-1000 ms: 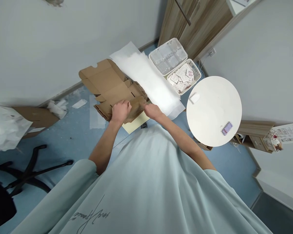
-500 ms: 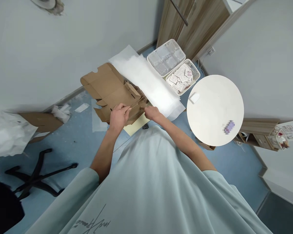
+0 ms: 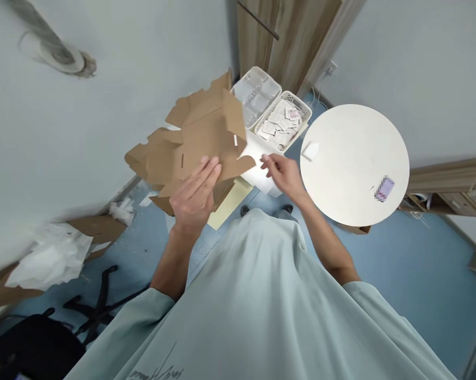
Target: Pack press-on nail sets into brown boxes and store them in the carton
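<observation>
An unfolded cardboard box blank [image 3: 206, 132] with slots and cut flaps lies tilted in front of me, its far flaps raised. My left hand [image 3: 194, 198] rests on its near part with straight fingers; the thumb is hidden. Off to the right of the cardboard, my right hand [image 3: 283, 173] is in the air, its fingers loosely bent and apart, holding nothing I can see. Below it are white sheets [image 3: 261, 177], partly covered by the blank. More folded cardboard [image 3: 224, 194] shows under the near edge, beside a pale yellow board [image 3: 233, 200].
Beyond the sheets stand a white basket of printed cards [image 3: 279, 124] and a bin of clear plastic packs [image 3: 255, 92]. A round white table [image 3: 352, 163] carries a small white object and a blurred purple item. A black chair [image 3: 35, 343] stands at lower left, near white wrapping [image 3: 53, 253].
The cardboard blank has spread and risen toward the far right, now covering much of the sheets. My right hand has left the cardboard and moved right; my left hand has flattened onto it.
</observation>
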Motion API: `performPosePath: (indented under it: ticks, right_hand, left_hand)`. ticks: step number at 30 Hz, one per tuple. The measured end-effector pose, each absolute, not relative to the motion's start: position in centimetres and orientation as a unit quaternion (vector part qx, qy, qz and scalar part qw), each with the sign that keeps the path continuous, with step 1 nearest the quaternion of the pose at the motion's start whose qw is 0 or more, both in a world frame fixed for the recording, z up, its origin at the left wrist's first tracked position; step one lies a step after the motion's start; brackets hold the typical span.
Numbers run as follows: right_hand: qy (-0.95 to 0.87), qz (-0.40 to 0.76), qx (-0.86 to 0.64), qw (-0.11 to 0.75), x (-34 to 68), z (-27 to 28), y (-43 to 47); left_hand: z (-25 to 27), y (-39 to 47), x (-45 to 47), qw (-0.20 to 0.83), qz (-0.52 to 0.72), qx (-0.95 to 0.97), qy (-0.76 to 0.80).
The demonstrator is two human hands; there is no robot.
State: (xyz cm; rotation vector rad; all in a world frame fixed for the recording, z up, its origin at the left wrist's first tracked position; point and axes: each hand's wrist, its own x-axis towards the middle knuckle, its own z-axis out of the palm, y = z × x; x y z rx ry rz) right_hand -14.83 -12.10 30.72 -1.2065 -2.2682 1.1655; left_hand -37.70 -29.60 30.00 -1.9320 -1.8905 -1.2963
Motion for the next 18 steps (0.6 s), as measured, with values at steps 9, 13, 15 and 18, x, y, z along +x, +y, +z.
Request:
performPosePath:
  ticks: [9,13,15,18]
  right_hand:
    - [-0.701,0.311,-0.558,0.317,1.0,37.9,-11.1]
    - [-0.651,0.294,-0.626,0.313,8.0,34.2,-10.0]
    - [-0.624,0.293,-0.654,0.312,11.7,32.2,-9.1]
    - [-0.587,0.301,-0.689,0.300,17.2,29.3,-7.9]
  left_hand:
    - [29.2,-19.6,-27.7,-0.084,-0.383,-0.793,-0.467]
    - [27.0,-14.9,-21.5,-0.131,-0.358,-0.827,-0.412]
    - [25.3,-12.7,-18.0,-0.153,-0.337,-0.844,-0.388]
    - [21.6,-9.5,-12.3,-0.187,-0.296,-0.869,-0.350]
